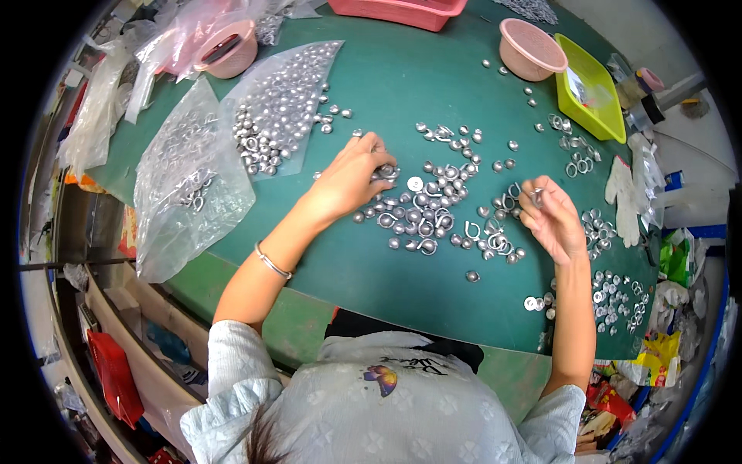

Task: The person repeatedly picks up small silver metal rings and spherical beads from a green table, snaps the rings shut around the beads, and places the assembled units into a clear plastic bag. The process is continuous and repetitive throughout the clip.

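My left hand [352, 172] is curled palm down over the table, its thumb and fingers closing around small silver metal pieces [386, 172]. Part of what lies under that palm is hidden. To the right, my right hand [555, 220] is raised with its fingertips pinched on a small silver metal piece [536, 196], too small to make out fully. Between both hands spreads a loose pile of round silver metal balls [421, 216], some joined to rings. An open metal ring [472, 230] lies at the pile's right side. A pale round disc [415, 184] rests near my left fingertips.
Clear bags of metal balls [282, 100] and rings [193, 170] lie left on the green table [402, 85]. Pink baskets [532, 50], a pink tray [398, 9] and a yellow-green tray [591, 97] stand farther back. White gloves [622, 197] and more metal parts [614, 298] lie right.
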Demonstrator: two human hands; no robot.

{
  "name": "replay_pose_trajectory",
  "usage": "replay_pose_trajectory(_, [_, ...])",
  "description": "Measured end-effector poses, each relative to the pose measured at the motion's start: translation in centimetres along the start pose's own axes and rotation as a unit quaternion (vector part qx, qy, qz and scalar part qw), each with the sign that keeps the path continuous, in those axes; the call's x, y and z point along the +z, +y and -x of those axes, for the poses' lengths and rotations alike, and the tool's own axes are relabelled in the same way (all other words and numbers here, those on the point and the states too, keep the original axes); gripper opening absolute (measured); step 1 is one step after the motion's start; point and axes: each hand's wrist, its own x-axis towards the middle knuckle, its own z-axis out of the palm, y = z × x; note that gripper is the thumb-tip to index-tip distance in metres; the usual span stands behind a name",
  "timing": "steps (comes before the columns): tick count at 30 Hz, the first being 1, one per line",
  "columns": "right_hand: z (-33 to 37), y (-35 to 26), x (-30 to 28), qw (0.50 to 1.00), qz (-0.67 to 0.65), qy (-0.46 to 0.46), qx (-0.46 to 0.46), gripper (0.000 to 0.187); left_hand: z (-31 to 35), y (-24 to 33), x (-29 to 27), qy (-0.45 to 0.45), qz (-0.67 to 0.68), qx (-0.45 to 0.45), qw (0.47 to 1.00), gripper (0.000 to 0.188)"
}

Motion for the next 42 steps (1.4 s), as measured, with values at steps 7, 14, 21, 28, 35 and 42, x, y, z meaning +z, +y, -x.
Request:
replay_pose_trajectory(7, [1.1,-1.2,-2.4,0.997,0.026,0.069,0.02,0.015,-0.4,-0.3,-0.2,0.033,0.116,-0.034,0.992,0.01])
replay_pose_trajectory(14, [-0.6,1.3,-2.5,0.746,0.639,0.182,-0.051,0.015,1.3,2.3,0.0,0.034,0.37,-0.128,0.919,0.005])
replay_pose_trajectory(21, [-0.4,1.3,0.3,0.648,0.74,0.179,0.014,0.014,3.3,5.4,-0.5,0.004,0.405,-0.187,0.895,0.011])
replay_pose_trajectory(28, [-0.2,1.4,-0.1,0.641,0.742,0.196,0.019,0.014,3.9,7.8,-1.3,0.054,0.281,-0.078,0.955,0.018])
replay_pose_trajectory(35, [0.5,0.2,-1.3,0.929,0.308,0.19,0.08,0.011,4.2,7.8,-0.8,0.064,0.321,-0.086,0.941,0.018])
replay_pose_trajectory(42, [1.4,0.0,-1.1,0.992,-0.11,0.019,0.057,0.014,4.3,7.6,-0.3,0.052,0.312,-0.092,0.944,0.018])
